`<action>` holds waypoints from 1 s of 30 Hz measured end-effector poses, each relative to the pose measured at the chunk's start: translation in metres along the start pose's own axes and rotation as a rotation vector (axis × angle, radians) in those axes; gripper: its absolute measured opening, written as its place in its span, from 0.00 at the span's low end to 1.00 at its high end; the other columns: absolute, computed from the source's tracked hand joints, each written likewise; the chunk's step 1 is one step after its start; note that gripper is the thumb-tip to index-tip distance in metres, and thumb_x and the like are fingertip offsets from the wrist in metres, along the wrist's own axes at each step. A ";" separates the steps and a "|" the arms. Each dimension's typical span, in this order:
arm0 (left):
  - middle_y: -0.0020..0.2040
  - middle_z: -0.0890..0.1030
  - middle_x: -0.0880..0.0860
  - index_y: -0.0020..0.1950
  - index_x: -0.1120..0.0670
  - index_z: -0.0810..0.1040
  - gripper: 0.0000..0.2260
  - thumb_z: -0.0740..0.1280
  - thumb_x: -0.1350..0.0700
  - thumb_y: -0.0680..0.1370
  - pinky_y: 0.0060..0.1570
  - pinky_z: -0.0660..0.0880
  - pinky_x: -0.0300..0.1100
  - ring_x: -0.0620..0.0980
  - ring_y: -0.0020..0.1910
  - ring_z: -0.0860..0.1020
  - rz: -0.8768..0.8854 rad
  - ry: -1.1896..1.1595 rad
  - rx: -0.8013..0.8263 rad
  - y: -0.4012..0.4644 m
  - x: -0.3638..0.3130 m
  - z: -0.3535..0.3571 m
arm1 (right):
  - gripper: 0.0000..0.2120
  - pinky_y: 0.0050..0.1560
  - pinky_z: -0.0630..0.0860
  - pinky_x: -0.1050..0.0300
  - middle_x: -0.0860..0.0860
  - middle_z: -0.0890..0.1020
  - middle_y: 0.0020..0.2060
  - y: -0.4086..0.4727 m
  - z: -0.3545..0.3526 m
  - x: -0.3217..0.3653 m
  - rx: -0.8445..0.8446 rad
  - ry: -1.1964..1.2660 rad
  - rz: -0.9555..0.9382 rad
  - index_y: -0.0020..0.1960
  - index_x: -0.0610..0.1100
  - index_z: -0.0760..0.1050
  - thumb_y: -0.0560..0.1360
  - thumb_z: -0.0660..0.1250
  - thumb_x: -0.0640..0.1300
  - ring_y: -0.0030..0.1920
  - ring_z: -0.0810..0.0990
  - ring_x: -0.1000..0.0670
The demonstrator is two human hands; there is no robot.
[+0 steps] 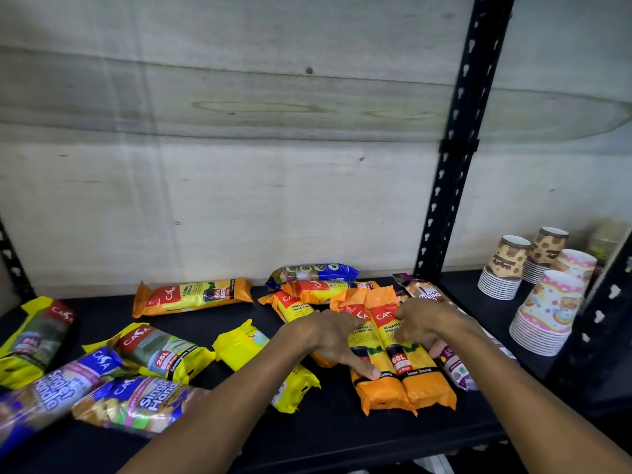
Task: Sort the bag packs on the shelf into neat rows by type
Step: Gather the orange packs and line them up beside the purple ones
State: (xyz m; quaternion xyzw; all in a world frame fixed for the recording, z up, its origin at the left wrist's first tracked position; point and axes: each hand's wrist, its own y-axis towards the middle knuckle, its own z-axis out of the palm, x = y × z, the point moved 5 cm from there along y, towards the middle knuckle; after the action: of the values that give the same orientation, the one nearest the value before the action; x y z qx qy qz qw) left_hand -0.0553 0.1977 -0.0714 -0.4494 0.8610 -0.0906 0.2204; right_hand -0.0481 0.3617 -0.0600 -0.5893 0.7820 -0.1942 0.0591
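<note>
Two orange 60L packs (400,364) lie side by side near the shelf (325,436) front at about five o'clock, with the left hand (333,340) spread flat on one and the right hand (425,323) curled loosely over the other, gripping neither. Further orange packs (193,296) sit toward twelve. Yellow 25L packs (160,354) and blue single-handle packs (133,403) lie scattered toward nine, paper cup stacks (543,313) at three.

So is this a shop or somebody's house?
Probably a shop or its storeroom. Many matching garbage bag packs lie on a metal shelf, and stacks of paper cups stand next door, like goods for sale.
</note>
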 end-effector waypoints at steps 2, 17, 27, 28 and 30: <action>0.79 0.61 0.50 0.79 0.48 0.60 0.42 0.69 0.33 0.70 0.75 0.60 0.54 0.55 0.78 0.59 0.011 -0.135 -0.040 0.000 0.006 -0.008 | 0.17 0.43 0.85 0.53 0.44 0.83 0.48 0.007 -0.011 0.002 -0.049 0.004 0.008 0.61 0.40 0.77 0.77 0.68 0.50 0.41 0.86 0.47; 0.65 0.78 0.50 0.65 0.49 0.78 0.23 0.70 0.40 0.74 0.53 0.76 0.45 0.50 0.62 0.76 -0.210 -0.151 -0.560 0.022 0.089 -0.069 | 0.18 0.49 0.76 0.54 0.45 0.80 0.59 0.064 -0.051 0.049 -0.260 0.158 -0.187 0.63 0.42 0.75 0.79 0.63 0.53 0.53 0.77 0.47; 0.71 0.72 0.51 0.72 0.46 0.70 0.30 0.71 0.39 0.72 0.64 0.72 0.48 0.51 0.67 0.72 -0.219 -0.061 -0.470 0.040 0.103 -0.061 | 0.21 0.46 0.75 0.55 0.46 0.81 0.54 0.111 -0.030 0.063 -0.088 0.120 -0.102 0.60 0.44 0.77 0.78 0.62 0.59 0.49 0.78 0.47; 0.71 0.72 0.51 0.73 0.45 0.69 0.30 0.71 0.40 0.73 0.65 0.71 0.49 0.52 0.68 0.70 -0.206 -0.042 -0.465 0.041 0.100 -0.061 | 0.22 0.48 0.76 0.55 0.47 0.81 0.53 0.113 -0.028 0.063 -0.073 0.138 -0.096 0.60 0.44 0.76 0.77 0.62 0.60 0.50 0.78 0.47; 0.71 0.73 0.52 0.73 0.46 0.69 0.29 0.71 0.43 0.74 0.65 0.72 0.49 0.53 0.69 0.71 -0.188 -0.017 -0.487 0.042 0.097 -0.060 | 0.22 0.52 0.77 0.54 0.46 0.81 0.53 0.118 -0.027 0.064 -0.063 0.188 -0.086 0.60 0.43 0.76 0.77 0.63 0.60 0.53 0.79 0.47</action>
State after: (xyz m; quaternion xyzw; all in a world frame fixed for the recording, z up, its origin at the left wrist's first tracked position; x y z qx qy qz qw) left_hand -0.1627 0.1405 -0.0624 -0.5681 0.8098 0.1030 0.1037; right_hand -0.1818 0.3343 -0.0701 -0.6031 0.7638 -0.2263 -0.0413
